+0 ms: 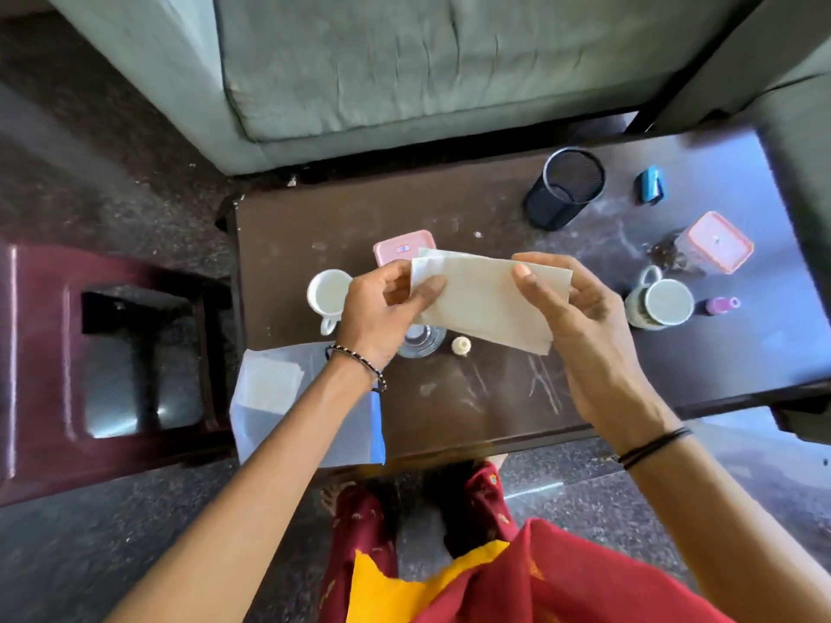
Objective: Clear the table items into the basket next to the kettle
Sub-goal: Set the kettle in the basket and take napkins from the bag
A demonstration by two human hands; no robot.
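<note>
Both hands hold a folded white paper napkin [485, 299] above the dark brown table [449, 420]. My left hand [382, 312] pinches its left edge; my right hand [571, 308] grips its right edge. On the table are a white cup [327, 294], a pink-lidded box [402, 248] partly hidden behind the napkin, a clear glass [420, 344] under my left hand, a small white cap [461, 345], a mug [661, 303], a pink-lidded jar [715, 242], a pink bottle [719, 304], a black mesh holder [564, 188] and a blue object [650, 185]. No basket or kettle is in view.
A clear plastic packet of napkins [279, 397] hangs over the table's front left corner. A maroon plastic stool [90, 353] stands to the left. A grey sofa [404, 69] runs behind the table, and another grey seat [800, 150] is at the right.
</note>
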